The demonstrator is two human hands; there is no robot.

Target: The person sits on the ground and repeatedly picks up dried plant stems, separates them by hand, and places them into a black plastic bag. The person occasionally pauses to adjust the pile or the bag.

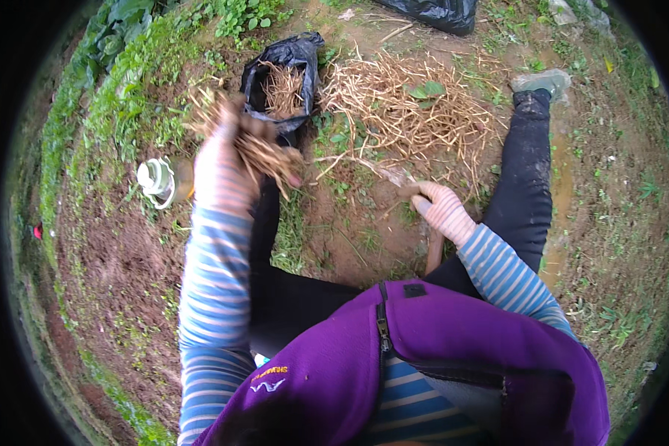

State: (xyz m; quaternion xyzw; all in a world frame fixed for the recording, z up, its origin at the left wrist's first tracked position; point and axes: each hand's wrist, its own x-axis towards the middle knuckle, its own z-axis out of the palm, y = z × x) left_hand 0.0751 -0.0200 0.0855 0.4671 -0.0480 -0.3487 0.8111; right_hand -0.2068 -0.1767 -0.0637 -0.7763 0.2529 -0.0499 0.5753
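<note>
My left hand point(234, 131) grips a bundle of thin tan roots or stems point(267, 156), raised beside an opened black plastic bag point(312, 83). Motion blurs this hand and bundle. More of the same roots point(283, 92) lie inside the bag. Over bare soil, my right hand point(440, 209) has its fingers curled, with muddy fingertips beside a pale translucent strip point(393, 174). Whether it pinches that strip is unclear. Beyond it spreads a loose heap of roots point(407, 106), with a green leaf point(426, 90) on top.
A clear jug with a white lid point(156, 175) stands at the left. A wooden handle point(435, 251) lies partly under my right leg point(521, 184). Another black plastic bag point(440, 14) is at the far edge. Leafy plants point(108, 44) grow at upper left.
</note>
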